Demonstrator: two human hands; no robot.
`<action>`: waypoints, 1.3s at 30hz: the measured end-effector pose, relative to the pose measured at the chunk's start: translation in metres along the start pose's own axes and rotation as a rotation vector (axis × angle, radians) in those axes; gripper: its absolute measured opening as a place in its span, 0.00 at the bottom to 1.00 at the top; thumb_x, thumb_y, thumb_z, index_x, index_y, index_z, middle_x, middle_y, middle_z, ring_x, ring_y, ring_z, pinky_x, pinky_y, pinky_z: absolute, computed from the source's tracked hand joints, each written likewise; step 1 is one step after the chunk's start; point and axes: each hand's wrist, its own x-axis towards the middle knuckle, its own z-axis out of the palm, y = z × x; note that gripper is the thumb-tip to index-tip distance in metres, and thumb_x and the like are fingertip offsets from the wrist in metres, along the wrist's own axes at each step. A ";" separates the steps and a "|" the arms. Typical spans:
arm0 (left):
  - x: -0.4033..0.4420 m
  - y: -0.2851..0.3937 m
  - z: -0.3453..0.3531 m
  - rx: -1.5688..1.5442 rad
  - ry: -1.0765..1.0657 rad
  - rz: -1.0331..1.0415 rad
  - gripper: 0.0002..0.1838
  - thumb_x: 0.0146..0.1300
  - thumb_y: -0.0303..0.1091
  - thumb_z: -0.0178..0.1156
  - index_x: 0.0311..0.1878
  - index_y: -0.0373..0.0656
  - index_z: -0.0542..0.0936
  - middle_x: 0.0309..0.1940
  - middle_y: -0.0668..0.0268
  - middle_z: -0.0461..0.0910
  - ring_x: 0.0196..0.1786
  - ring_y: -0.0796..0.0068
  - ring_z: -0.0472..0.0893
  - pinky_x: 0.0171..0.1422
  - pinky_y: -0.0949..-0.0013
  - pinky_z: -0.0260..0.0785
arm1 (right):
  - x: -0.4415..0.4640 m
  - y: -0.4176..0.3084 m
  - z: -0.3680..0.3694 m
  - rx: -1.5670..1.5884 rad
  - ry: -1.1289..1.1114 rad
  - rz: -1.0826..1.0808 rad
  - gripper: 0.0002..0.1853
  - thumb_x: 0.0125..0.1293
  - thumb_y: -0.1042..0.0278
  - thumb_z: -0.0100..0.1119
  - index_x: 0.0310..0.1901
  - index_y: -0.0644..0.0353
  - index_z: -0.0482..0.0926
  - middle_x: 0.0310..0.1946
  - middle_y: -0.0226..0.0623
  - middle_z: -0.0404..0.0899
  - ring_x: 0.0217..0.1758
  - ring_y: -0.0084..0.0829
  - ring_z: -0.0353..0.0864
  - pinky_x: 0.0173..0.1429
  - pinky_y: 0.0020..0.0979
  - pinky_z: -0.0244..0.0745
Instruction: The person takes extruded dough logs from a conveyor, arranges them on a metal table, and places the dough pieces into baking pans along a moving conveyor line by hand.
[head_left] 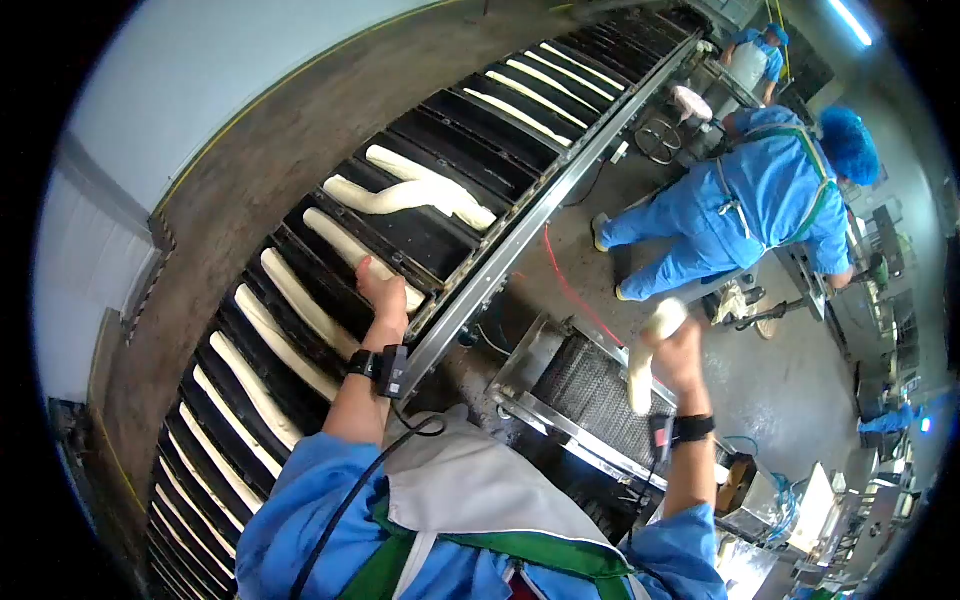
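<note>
My left hand (382, 292) grips a long pale dough strip (335, 236) near its lower end, and the strip lies in a black trough of the conveyor. My right hand (678, 358) is raised to the right, closed around another piece of dough (640, 385), which bends over and hangs down. Just beyond my left hand, two dough strips (400, 195) lie crossed and touching across the troughs. Nearer to me, several straight strips (262, 330) lie one per trough.
The slatted conveyor (480, 270) runs diagonally with a metal rail along its right side. Below my right hand is a mesh belt (590, 395) in a metal frame. A co-worker in blue (750, 195) bends over at the right; another person (755, 65) stands farther back. A red cord (570, 290) crosses the floor.
</note>
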 end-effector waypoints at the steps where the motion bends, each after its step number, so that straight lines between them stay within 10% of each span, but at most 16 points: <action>1: 0.006 -0.008 0.006 0.232 0.096 0.150 0.34 0.48 0.16 0.55 0.62 0.40 0.62 0.56 0.48 0.63 0.63 0.51 0.62 0.67 0.54 0.55 | 0.015 -0.030 -0.016 0.148 -0.010 0.021 0.09 0.50 0.71 0.61 0.33 0.63 0.77 0.29 0.35 0.81 0.35 0.25 0.80 0.40 0.28 0.74; 3: -0.009 0.024 0.015 0.210 0.093 0.067 0.34 0.48 0.19 0.58 0.62 0.41 0.63 0.61 0.43 0.59 0.67 0.47 0.56 0.71 0.52 0.48 | 0.043 -0.046 -0.034 0.347 0.098 -0.071 0.10 0.51 0.72 0.60 0.36 0.63 0.77 0.32 0.33 0.80 0.37 0.26 0.80 0.41 0.27 0.75; 6: -0.037 0.075 0.026 0.723 0.153 0.468 0.36 0.46 0.19 0.60 0.62 0.40 0.63 0.65 0.44 0.56 0.70 0.42 0.51 0.74 0.50 0.43 | 0.073 -0.088 -0.027 0.793 0.076 0.014 0.15 0.56 0.71 0.59 0.45 0.67 0.73 0.42 0.39 0.78 0.43 0.32 0.80 0.48 0.33 0.78; 10: 0.017 0.083 0.046 0.495 -0.234 0.884 0.35 0.46 0.20 0.61 0.61 0.40 0.63 0.63 0.47 0.61 0.68 0.41 0.55 0.72 0.49 0.47 | 0.127 -0.090 0.017 1.289 -0.192 -0.013 0.19 0.64 0.74 0.53 0.55 0.71 0.67 0.50 0.48 0.75 0.53 0.40 0.77 0.60 0.36 0.74; 13: 0.051 0.080 0.066 0.953 -0.147 0.887 0.33 0.48 0.21 0.59 0.62 0.43 0.65 0.61 0.56 0.66 0.65 0.50 0.61 0.67 0.46 0.54 | 0.144 -0.073 0.034 1.289 -0.163 0.039 0.24 0.65 0.77 0.50 0.62 0.72 0.60 0.54 0.51 0.72 0.58 0.44 0.74 0.63 0.35 0.71; 19: 0.072 0.100 0.064 1.273 -0.264 0.754 0.17 0.50 0.24 0.57 0.46 0.48 0.76 0.45 0.63 0.76 0.54 0.59 0.73 0.55 0.50 0.64 | 0.119 0.085 0.020 0.309 -0.307 0.038 0.21 0.60 0.72 0.58 0.56 0.66 0.72 0.49 0.41 0.78 0.55 0.34 0.76 0.61 0.36 0.70; 22: 0.081 0.092 0.039 0.868 -0.390 0.737 0.08 0.50 0.23 0.56 0.34 0.45 0.77 0.37 0.63 0.78 0.49 0.61 0.75 0.52 0.53 0.63 | 0.068 0.176 -0.004 -0.534 -0.476 0.163 0.37 0.44 0.64 0.71 0.57 0.68 0.69 0.48 0.54 0.77 0.56 0.51 0.73 0.61 0.39 0.68; 26: 0.066 0.069 0.003 0.818 -0.318 0.533 0.07 0.49 0.22 0.55 0.33 0.43 0.74 0.34 0.58 0.76 0.45 0.57 0.75 0.53 0.55 0.65 | -0.017 0.256 -0.019 -0.749 -0.332 0.330 0.44 0.41 0.64 0.69 0.63 0.63 0.60 0.65 0.45 0.59 0.69 0.47 0.56 0.69 0.48 0.57; 28: 0.060 0.066 0.002 1.251 -0.168 0.832 0.05 0.50 0.24 0.56 0.32 0.43 0.74 0.31 0.59 0.76 0.44 0.56 0.74 0.49 0.58 0.67 | -0.026 0.238 -0.030 -0.847 -0.287 0.240 0.39 0.44 0.65 0.66 0.61 0.61 0.63 0.60 0.43 0.64 0.66 0.43 0.60 0.66 0.53 0.56; 31: 0.063 0.082 0.018 1.397 -0.191 0.700 0.03 0.52 0.27 0.56 0.31 0.44 0.76 0.31 0.60 0.78 0.40 0.55 0.77 0.56 0.47 0.62 | -0.005 0.245 -0.041 -0.918 -0.296 0.291 0.33 0.45 0.65 0.66 0.55 0.60 0.68 0.55 0.42 0.69 0.62 0.43 0.65 0.64 0.52 0.59; 37: 0.074 0.120 0.021 1.408 -0.182 0.357 0.09 0.50 0.30 0.57 0.34 0.50 0.84 0.36 0.60 0.81 0.47 0.59 0.78 0.56 0.57 0.65 | 0.071 0.238 -0.071 -0.952 -0.244 0.216 0.21 0.42 0.64 0.70 0.39 0.60 0.76 0.44 0.42 0.75 0.53 0.43 0.73 0.50 0.47 0.72; 39: 0.085 0.118 0.017 1.537 -0.199 0.466 0.09 0.49 0.30 0.57 0.33 0.50 0.84 0.37 0.60 0.81 0.47 0.59 0.78 0.54 0.57 0.67 | 0.107 0.218 -0.095 -0.490 -0.221 0.192 0.21 0.42 0.69 0.69 0.41 0.60 0.76 0.40 0.44 0.78 0.46 0.43 0.78 0.47 0.43 0.74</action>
